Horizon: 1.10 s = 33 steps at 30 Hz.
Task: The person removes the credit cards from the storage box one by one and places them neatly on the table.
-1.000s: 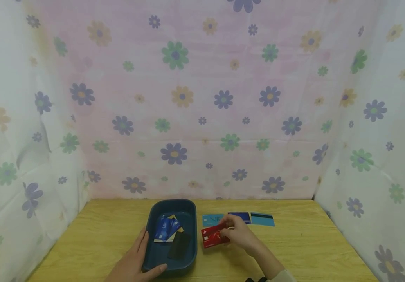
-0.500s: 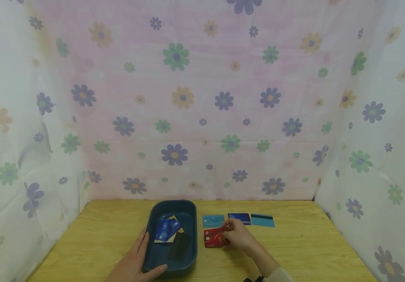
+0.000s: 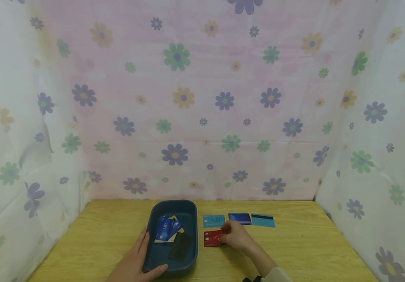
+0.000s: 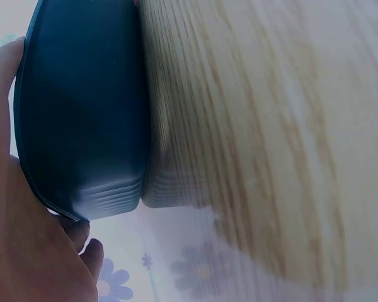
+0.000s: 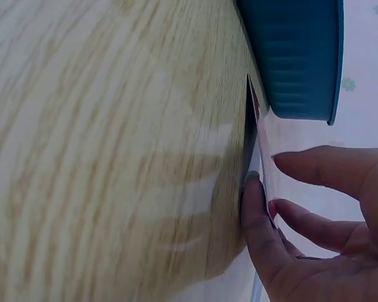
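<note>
In the head view my left hand (image 3: 135,258) holds the near left corner of a dark blue plastic tray (image 3: 158,256), its thumb over the front rim. Blue bank cards (image 3: 164,231), a yellowish card partly under them and a dark card (image 3: 179,246) lie inside. My right hand (image 3: 238,237) pinches the right end of a red bank card (image 3: 212,238) to the right of the tray. The right wrist view has this card (image 5: 257,129) edge-on, slightly tilted at the table, with one finger beneath it; its right part is hidden by the hand in the head view.
Behind the red card three cards lie in a row: a light blue VIP card (image 3: 213,221), a dark blue card (image 3: 239,219) and a light blue card with a black stripe (image 3: 263,221). The wooden table (image 3: 315,250) ends at a flowered cloth (image 3: 202,164).
My right hand has lowered the red card to the table and straightened it beneath the row of cards. The left hand and tray have stayed in place.
</note>
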Tool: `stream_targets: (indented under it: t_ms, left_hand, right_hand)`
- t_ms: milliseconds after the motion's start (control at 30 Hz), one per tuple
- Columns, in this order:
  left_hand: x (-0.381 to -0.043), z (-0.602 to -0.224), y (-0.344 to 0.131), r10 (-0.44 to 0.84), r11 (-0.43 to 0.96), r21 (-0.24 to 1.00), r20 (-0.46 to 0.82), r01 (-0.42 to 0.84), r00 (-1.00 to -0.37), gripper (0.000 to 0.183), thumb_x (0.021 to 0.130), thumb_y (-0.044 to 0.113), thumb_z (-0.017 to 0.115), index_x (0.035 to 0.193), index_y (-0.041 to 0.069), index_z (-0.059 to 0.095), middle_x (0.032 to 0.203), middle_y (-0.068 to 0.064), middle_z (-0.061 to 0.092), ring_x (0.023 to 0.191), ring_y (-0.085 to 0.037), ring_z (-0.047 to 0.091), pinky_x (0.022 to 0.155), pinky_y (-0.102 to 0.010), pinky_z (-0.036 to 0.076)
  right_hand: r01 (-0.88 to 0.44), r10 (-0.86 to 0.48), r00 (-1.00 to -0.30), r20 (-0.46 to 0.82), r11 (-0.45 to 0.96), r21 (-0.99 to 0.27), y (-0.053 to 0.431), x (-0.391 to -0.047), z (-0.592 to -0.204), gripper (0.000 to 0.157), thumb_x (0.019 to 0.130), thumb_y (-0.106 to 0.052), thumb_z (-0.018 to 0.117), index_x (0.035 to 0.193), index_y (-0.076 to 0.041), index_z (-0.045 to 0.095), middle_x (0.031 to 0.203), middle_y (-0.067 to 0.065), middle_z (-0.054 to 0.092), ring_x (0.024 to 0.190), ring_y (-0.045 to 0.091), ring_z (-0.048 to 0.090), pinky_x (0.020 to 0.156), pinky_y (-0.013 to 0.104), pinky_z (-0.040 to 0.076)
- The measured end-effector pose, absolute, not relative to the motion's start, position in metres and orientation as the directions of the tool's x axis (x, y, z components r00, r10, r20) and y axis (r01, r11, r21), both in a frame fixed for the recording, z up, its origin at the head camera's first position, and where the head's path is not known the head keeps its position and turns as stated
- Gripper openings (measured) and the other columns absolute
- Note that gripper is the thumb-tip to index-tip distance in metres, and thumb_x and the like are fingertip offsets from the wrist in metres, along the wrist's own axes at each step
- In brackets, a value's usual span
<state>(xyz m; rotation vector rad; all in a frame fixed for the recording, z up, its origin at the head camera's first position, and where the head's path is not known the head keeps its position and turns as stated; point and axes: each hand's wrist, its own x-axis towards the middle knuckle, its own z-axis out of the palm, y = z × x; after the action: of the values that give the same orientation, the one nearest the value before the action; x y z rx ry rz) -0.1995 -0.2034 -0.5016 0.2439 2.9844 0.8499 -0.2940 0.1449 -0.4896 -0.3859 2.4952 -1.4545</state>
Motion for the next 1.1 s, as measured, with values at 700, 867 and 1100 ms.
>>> stream_targets:
  t_ms: [700, 867, 1100]
  left_hand:
    - [-0.1992, -0.5014, -0.2032, 0.143, 0.835, 0.535, 0.013, 0.128, -0.990, 0.122, 0.082, 0.070, 0.071, 0.159, -0.008, 0.018, 0.166, -0.030, 0.014, 0.136, -0.058, 0.043, 0.098, -0.071, 0.046]
    - [-0.1992, -0.5004, -0.2028, 0.136, 0.840, 0.531, -0.007, 0.112, -0.991, 0.123, 0.081, 0.072, 0.070, 0.160, -0.008, 0.018, 0.166, -0.030, 0.014, 0.136, -0.057, 0.043, 0.099, -0.071, 0.045]
    - [-0.2007, -0.4984, -0.2020, 0.140, 0.839, 0.532, -0.008, 0.114, -0.990, 0.124, 0.082, 0.072, 0.070, 0.160, -0.007, 0.016, 0.167, -0.029, 0.014, 0.136, -0.057, 0.042, 0.099, -0.072, 0.044]
  right_hand:
    - [-0.256, -0.414, -0.910, -0.001, 0.567, -0.783, 0.1442, -0.2949, -0.4934, 0.054, 0.063, 0.012, 0.076, 0.115, 0.013, 0.064, 0.105, 0.018, 0.067, 0.098, 0.033, 0.062, 0.092, 0.058, 0.052]
    - [-0.260, -0.410, -0.912, -0.002, 0.582, -0.771, 0.1429, -0.2947, -0.4910, 0.052, 0.064, 0.010, 0.077, 0.114, 0.013, 0.064, 0.105, 0.019, 0.066, 0.098, 0.034, 0.061, 0.092, 0.059, 0.051]
    - [-0.258, -0.409, -0.912, -0.012, 0.599, -0.758, 0.1415, -0.3004, -0.4911, 0.054, 0.064, 0.011, 0.076, 0.116, 0.013, 0.064, 0.109, 0.021, 0.067, 0.104, 0.040, 0.061, 0.098, 0.063, 0.048]
